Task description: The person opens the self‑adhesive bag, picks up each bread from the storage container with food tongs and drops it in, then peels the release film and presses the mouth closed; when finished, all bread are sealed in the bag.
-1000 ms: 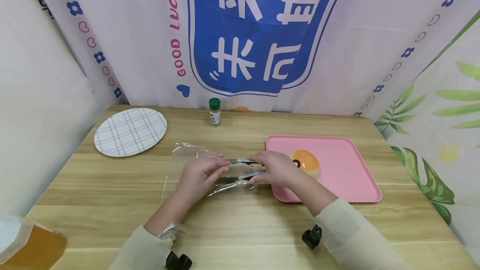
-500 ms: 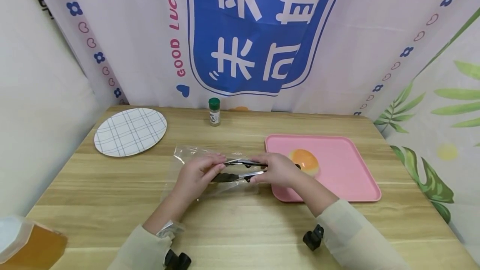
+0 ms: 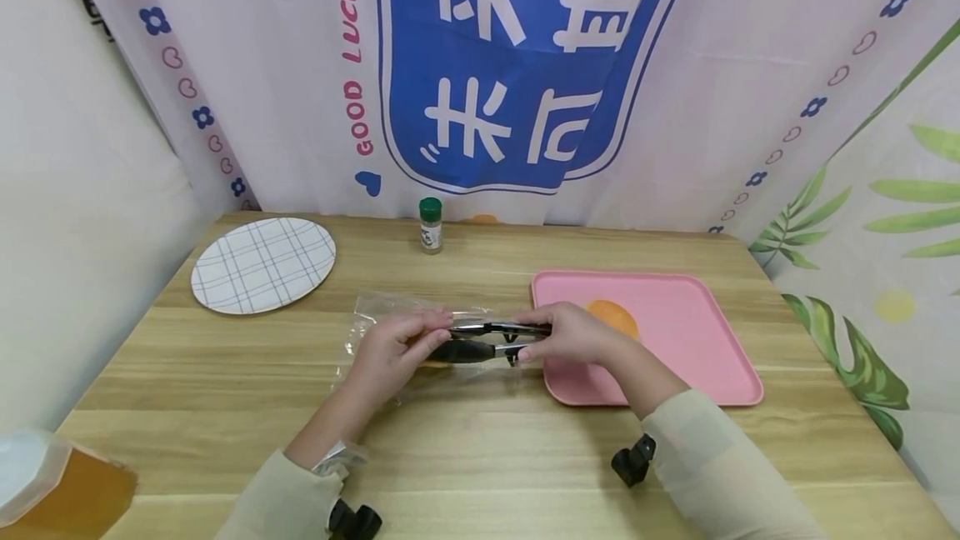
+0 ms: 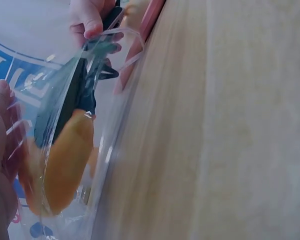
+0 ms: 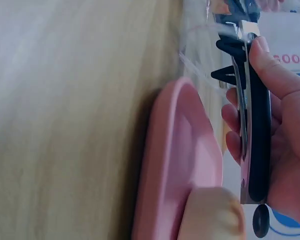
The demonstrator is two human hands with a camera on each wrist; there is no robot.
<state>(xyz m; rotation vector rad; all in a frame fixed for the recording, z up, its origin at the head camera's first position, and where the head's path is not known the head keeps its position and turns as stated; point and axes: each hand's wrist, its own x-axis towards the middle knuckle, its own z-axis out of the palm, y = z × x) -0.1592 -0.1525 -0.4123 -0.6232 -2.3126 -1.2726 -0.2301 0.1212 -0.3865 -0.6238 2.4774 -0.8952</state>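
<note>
In clear bag (image 3: 364, 333), tong heads (image 3: 465, 351), bread (image 4: 69, 162)

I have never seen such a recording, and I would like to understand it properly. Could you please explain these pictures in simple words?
There is no machine here, only a person working. The wide head view looks down from a camera worn on the head; the other two come from small cameras worn on the wrists. The bare right hand holds tongs. The bare left hand holds a clear plastic bag. Through the bag, a golden-brown bread-like piece shows at the tongs' end; whether they grip it is hard to tell. On the wooden table are a checked plate, a green-capped shaker and a pink tray bearing a bun; a container shows at the near left.
</note>
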